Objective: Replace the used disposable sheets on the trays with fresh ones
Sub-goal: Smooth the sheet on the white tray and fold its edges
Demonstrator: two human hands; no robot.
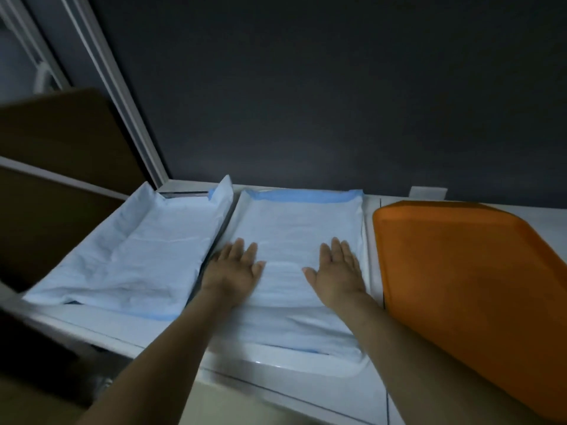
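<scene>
Centrally, both hands lie flat with fingers straight on the middle sheet (302, 228): left hand (236, 266) at its left edge, right hand (336, 268) toward its right. Another sheet (138, 256) lies rumpled lower left; an orange tray (466, 271) sits right.

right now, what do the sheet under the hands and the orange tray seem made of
Sheet: likely thin paper-like or nonwoven disposable material, matte white with a blue edge; it shows soft creases under the flat left hand and right hand. Orange tray: probably moulded plastic, matte, with rounded corners and a raised rim; dim light leaves the finish unsure.
</scene>
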